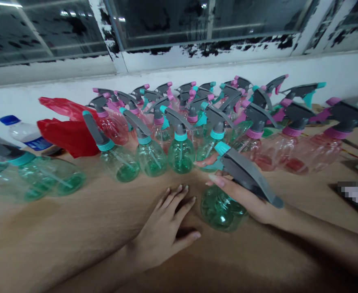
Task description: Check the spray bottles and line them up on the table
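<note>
My right hand point(242, 195) is wrapped round the neck of a green spray bottle point(220, 209) with a grey trigger head and a teal nozzle. The bottle's body is a little tilted, low over the table or touching it; I cannot tell which. Palm down, my left hand point(169, 226) rests on the wooden table point(105, 240), its fingers spread and holding nothing, left of that bottle. Just beyond my hands stands a row of similar green bottles, one of them a green spray bottle point(181, 152) with a teal collar.
Several pink spray bottles point(266, 152) crowd the back and right. A red plastic bag point(71, 134) and a blue-capped water bottle point(26, 132) lie at the left, behind more green bottles point(53, 175). A phone-like device point(357, 199) sits at the right edge. Windows line the back wall.
</note>
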`<state>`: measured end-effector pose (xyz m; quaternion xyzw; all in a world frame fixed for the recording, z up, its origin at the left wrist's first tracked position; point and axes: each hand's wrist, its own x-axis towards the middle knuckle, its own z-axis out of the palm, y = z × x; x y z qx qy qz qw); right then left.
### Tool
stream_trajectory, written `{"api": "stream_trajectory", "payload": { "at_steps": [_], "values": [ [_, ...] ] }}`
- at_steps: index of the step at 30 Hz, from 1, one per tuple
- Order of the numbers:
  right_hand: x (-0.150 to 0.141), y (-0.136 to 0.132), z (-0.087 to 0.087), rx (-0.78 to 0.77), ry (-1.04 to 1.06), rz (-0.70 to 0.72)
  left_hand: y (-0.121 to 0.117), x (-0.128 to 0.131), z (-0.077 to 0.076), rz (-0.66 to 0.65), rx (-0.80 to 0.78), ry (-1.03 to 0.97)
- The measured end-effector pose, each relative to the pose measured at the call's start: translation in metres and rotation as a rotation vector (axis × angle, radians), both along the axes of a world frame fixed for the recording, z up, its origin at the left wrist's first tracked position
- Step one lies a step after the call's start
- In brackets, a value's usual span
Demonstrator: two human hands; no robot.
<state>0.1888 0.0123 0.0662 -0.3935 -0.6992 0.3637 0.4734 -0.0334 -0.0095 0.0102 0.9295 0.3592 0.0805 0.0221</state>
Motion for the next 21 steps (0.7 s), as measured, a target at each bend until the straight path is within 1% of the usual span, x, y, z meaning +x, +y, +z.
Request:
{"api": "stream_trajectory", "payload": {
  "at_steps": [3,7,11,16,21],
  "values": [
    [0.0001,0.0006,-0.0008,-0.046,0.027,0.009,0.0004,-0.0003,-0.0003,-0.001,0.009,0.008],
    [0.0002,-0.0005,0.0002,-0.059,0.037,0.019,0.0007,-0.0001,-0.0007,-0.003,0.009,0.011],
    [0.0013,-0.0023,0.0023,-0.023,0.040,0.047,-0.0001,0.0000,-0.0006,-0.002,0.015,0.007],
    [0.0031,-0.0033,0.0032,0.033,-0.006,0.029,-0.0009,-0.0002,-0.0005,0.004,0.000,-0.011],
    [0.0023,-0.0044,0.0088,0.012,-0.032,0.023,-0.0002,-0.0003,-0.0013,0.007,-0.007,-0.029]
  ]
}}
